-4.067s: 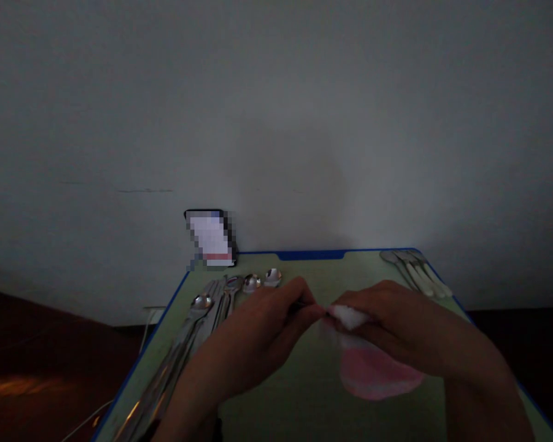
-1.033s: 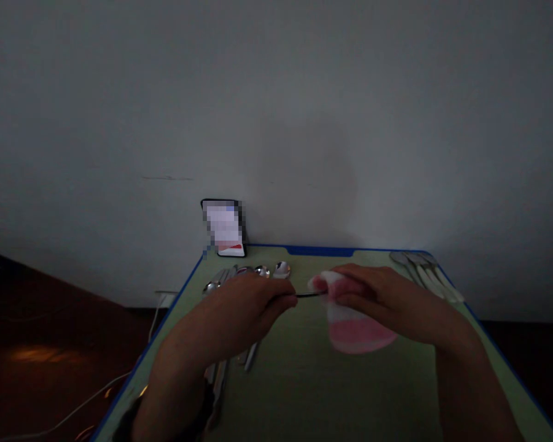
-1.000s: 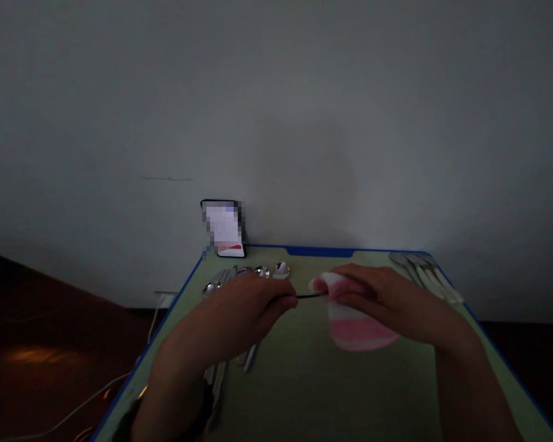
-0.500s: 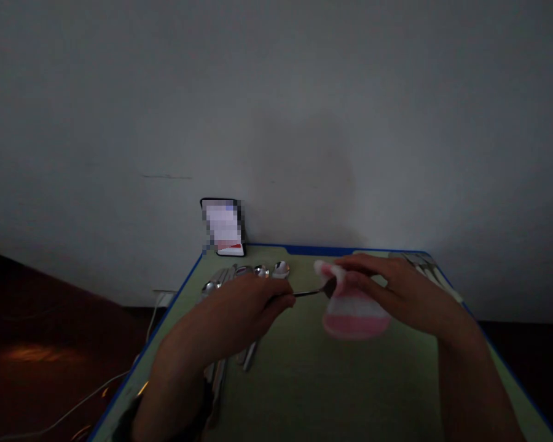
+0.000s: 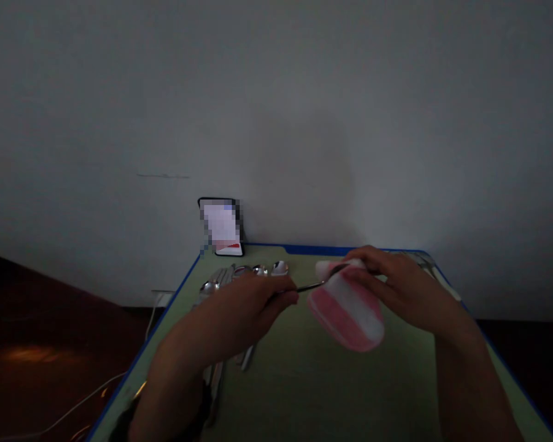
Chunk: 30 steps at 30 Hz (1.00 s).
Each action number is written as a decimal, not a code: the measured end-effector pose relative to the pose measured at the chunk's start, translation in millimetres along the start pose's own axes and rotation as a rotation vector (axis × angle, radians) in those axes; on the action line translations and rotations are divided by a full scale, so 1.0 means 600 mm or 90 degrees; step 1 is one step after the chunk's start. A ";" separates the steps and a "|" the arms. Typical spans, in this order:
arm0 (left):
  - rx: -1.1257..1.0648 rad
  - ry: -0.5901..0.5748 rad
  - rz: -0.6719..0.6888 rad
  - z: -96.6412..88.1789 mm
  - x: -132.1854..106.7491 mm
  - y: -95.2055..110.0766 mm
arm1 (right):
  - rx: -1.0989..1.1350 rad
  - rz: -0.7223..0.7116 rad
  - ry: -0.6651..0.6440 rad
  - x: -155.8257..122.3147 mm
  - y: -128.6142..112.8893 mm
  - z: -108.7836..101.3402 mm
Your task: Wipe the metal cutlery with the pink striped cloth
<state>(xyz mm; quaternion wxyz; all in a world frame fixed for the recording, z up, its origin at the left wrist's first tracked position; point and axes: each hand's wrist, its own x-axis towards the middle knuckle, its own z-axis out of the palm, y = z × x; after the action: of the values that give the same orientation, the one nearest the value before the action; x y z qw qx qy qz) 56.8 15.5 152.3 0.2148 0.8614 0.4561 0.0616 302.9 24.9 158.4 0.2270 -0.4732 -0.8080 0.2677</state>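
Observation:
My left hand (image 5: 262,307) is closed around the handle of a metal fork (image 5: 309,286), which points right. Its dark head lies against a pink-and-white striped cloth (image 5: 348,313), partly covered by the folded top. On the cloth's upper edge, the fingers of my right hand (image 5: 391,276) are closed, pinching it around the fork's head. The lower part of the cloth hangs loose above the table. Several shiny spoons (image 5: 280,268) lie beyond and beneath my left hand, some of them hidden by my forearm.
The green table (image 5: 322,393) has a blue edge and stands against a grey wall (image 5: 304,123). A phone (image 5: 222,227) with a lit, blurred screen leans at its back left corner. More cutlery (image 5: 426,264) lies at the back right. A white cable (image 5: 87,399) runs at the left.
The cloth has swung and spread toward the left, showing more of its stripes. My right hand has shifted slightly, and the fork's head now sits higher against the cloth.

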 end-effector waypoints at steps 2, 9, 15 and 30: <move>-0.001 -0.010 -0.005 0.003 0.000 -0.003 | -0.027 -0.025 0.037 -0.001 -0.003 -0.003; 0.017 0.005 -0.001 0.001 0.000 -0.005 | -0.022 -0.026 0.168 -0.005 0.002 -0.009; 0.011 0.049 0.013 -0.002 -0.001 0.000 | 0.096 0.002 -0.007 0.008 0.004 0.026; -0.018 0.012 -0.006 0.001 0.000 -0.007 | 0.181 0.006 -0.140 -0.009 0.027 0.011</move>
<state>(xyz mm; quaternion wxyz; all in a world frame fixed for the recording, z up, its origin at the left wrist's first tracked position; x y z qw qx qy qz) 53.8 17.4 149.9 0.2228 0.8555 0.4614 0.0747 311.8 25.5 142.2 0.2005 -0.4083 -0.7797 0.4303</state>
